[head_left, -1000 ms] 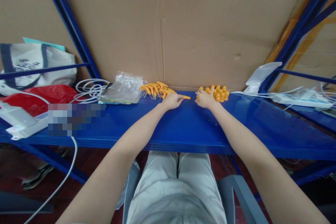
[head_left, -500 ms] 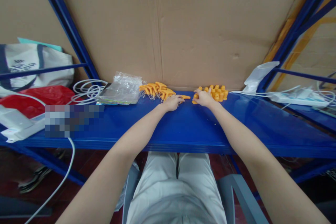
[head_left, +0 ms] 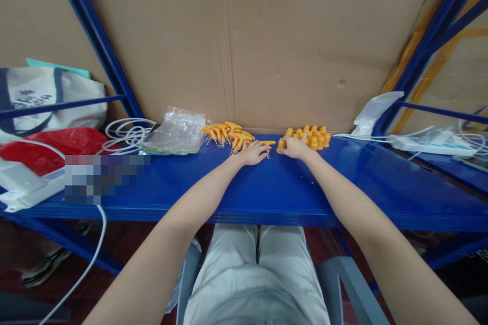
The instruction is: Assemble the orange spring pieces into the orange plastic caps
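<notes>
My left hand (head_left: 254, 153) lies low over the blue table, fingers stretched out, at the near right side of a pile of orange T-shaped keychains (head_left: 221, 131) with small metal chains. One orange keychain (head_left: 270, 142) pokes out just beyond its fingertips. My right hand (head_left: 295, 148) is at the near left of a cluster of short orange knob-like pieces (head_left: 315, 137) that stand upright in rows. Its thumb and fingers close around one orange knob-like piece (head_left: 281, 145) at the cluster's left end; the fingers partly hide the grip.
A cardboard panel (head_left: 285, 51) rises behind the blue table (head_left: 274, 188). Clear plastic bags (head_left: 175, 132) and coiled white cables (head_left: 127, 134) lie left. A white power strip (head_left: 434, 141) lies right. Blue rack posts (head_left: 102, 45) flank the table.
My left hand's fingers have straightened out and spread flatter over the table. My right hand has shifted slightly left and down, at the leftmost orange piece.
</notes>
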{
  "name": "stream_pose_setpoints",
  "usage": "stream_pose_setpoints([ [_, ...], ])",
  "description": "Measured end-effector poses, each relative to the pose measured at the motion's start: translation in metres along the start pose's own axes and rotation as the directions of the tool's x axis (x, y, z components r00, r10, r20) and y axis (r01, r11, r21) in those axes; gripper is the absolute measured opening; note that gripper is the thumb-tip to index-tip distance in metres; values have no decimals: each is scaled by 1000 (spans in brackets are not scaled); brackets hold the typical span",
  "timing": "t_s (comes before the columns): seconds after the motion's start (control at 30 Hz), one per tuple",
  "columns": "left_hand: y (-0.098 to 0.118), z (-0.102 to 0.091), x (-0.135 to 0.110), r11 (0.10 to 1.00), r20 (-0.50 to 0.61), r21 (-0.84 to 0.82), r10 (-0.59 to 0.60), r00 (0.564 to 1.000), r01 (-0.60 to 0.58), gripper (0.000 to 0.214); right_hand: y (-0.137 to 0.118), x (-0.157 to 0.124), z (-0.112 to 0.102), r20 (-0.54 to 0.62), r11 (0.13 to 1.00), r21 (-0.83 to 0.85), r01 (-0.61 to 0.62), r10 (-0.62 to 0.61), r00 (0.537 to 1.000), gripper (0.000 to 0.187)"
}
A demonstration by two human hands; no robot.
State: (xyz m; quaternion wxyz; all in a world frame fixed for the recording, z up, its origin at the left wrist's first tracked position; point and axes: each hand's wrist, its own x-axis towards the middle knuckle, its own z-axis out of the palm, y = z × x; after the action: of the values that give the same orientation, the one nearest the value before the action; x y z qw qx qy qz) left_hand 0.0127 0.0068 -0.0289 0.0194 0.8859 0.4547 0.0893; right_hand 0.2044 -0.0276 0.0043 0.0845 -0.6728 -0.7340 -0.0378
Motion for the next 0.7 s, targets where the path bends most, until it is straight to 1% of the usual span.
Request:
stream_pose_setpoints([
  [0.07,-1,1,1,1000,-6,-14,7,1000,-7,43,-2,-2,-2,-1,1000,11,1,-1,1000,45],
  [0.2,0,0,0,996,-44,-11,87,995,-87,36,-5,-4,-2,-32,1000,17,22,-21,999,42],
  [0.3,2,0,0,991,-63,2,132,989,-132,39,-5,-3,0,-47,999,8,44,-44,998,39],
  [0.4,2,1,0,994,-59,13,105,993,-105,50,-5,-2,2,-60,997,-6,72,-72,996,34],
  [0.47,1,2,1,998,-43,28,54,998,-53,51,-5,-1,3,-61,997,-8,78,-78,995,33],
  [0.53,-1,2,2,998,-35,55,30,999,-28,52,-5,-1,3,-57,997,-4,79,-79,995,33],
  [0.63,-5,-2,1,994,-44,105,48,998,-44,62,-5,-1,3,-47,997,0,80,-80,996,32],
  [0.7,-5,-5,0,989,-61,136,67,996,-58,64,-4,0,4,-44,997,-2,79,-79,996,33],
])
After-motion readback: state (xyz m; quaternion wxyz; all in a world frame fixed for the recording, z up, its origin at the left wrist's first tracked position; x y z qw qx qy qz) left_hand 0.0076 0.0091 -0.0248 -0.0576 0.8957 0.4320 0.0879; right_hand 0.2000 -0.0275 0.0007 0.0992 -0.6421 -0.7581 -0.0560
